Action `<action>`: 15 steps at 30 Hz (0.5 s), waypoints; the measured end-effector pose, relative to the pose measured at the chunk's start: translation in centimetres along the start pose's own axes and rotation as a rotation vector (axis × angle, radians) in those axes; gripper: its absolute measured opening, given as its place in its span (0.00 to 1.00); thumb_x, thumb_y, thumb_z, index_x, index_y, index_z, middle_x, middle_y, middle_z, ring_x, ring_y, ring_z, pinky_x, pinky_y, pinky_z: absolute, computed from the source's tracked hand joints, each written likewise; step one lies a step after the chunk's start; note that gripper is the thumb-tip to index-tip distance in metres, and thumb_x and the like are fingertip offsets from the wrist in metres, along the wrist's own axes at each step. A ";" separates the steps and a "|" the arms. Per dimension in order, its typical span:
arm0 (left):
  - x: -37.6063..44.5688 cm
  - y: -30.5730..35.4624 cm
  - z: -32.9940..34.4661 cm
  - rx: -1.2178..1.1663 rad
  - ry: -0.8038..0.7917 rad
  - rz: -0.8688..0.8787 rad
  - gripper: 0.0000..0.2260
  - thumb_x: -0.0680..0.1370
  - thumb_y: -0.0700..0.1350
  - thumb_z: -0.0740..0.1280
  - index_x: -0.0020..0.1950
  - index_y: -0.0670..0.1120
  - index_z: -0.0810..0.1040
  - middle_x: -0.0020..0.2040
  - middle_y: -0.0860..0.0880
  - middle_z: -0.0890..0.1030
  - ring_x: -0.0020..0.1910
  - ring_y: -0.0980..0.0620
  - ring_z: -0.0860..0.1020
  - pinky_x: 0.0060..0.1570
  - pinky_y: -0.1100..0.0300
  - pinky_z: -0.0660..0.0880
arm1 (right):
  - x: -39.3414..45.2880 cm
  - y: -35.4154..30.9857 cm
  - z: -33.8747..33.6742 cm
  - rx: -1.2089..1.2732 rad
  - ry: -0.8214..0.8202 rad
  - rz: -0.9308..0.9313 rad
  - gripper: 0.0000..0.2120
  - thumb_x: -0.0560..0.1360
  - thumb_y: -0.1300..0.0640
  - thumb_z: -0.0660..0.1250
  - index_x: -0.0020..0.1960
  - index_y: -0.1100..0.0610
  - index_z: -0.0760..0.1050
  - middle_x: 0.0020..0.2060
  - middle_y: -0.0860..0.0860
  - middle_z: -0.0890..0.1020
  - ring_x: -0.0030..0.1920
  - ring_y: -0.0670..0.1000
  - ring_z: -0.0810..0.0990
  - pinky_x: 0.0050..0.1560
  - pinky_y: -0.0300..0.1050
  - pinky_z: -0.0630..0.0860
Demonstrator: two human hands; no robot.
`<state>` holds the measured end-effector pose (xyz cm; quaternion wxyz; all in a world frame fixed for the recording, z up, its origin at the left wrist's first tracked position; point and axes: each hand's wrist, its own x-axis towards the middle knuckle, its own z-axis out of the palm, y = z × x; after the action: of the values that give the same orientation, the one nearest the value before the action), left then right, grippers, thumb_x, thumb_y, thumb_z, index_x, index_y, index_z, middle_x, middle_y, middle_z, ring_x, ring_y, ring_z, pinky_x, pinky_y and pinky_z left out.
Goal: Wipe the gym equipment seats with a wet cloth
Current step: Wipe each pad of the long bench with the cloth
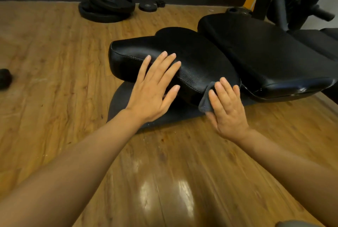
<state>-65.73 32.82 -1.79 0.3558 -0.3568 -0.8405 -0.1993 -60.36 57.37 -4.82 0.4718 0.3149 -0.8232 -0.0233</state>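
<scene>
Black weight plates (107, 5) lie stacked on the wooden floor (54, 98) at far left. Nearer, the left hand (153, 87) rests flat on the near edge of the black padded seat (192, 53), fingers straight and slightly spread. Just right, the right hand (226, 106) presses a grey cloth (205, 102) against the seat's corner, fingers straight and close together. Beyond lies the backrest pad (256, 49).
</scene>
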 end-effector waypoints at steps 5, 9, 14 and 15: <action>0.2 0.4 1.1 -0.026 -0.019 0.040 0.23 0.84 0.50 0.54 0.76 0.40 0.65 0.77 0.40 0.65 0.78 0.42 0.58 0.78 0.43 0.48 | 3.3 -2.3 -0.1 0.035 0.025 0.031 0.25 0.82 0.48 0.64 0.75 0.57 0.65 0.75 0.56 0.65 0.76 0.59 0.63 0.78 0.56 0.56; 0.2 0.6 1.4 -0.029 -0.018 0.035 0.22 0.84 0.49 0.53 0.76 0.41 0.63 0.77 0.40 0.64 0.78 0.42 0.58 0.77 0.42 0.48 | 4.7 -2.4 -0.1 0.021 0.107 -0.022 0.19 0.82 0.54 0.67 0.70 0.59 0.73 0.70 0.56 0.72 0.70 0.60 0.73 0.73 0.56 0.65; 0.3 1.2 0.9 -0.026 -0.036 0.020 0.24 0.84 0.52 0.54 0.74 0.39 0.67 0.76 0.40 0.66 0.78 0.42 0.60 0.77 0.43 0.48 | 1.0 3.2 -1.1 0.031 0.028 -0.110 0.21 0.85 0.54 0.61 0.74 0.61 0.63 0.71 0.60 0.67 0.72 0.62 0.67 0.77 0.54 0.59; 0.4 1.4 0.8 -0.020 -0.035 0.011 0.25 0.83 0.54 0.53 0.74 0.38 0.68 0.75 0.39 0.67 0.77 0.42 0.61 0.77 0.42 0.49 | 0.2 4.0 -1.1 0.063 0.004 -0.046 0.22 0.85 0.54 0.58 0.76 0.61 0.60 0.71 0.62 0.65 0.74 0.62 0.64 0.78 0.53 0.56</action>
<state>-65.28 34.35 -1.87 0.3385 -0.3685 -0.8426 -0.1991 -61.49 60.76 -2.74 0.4626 0.3485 -0.8152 -0.0078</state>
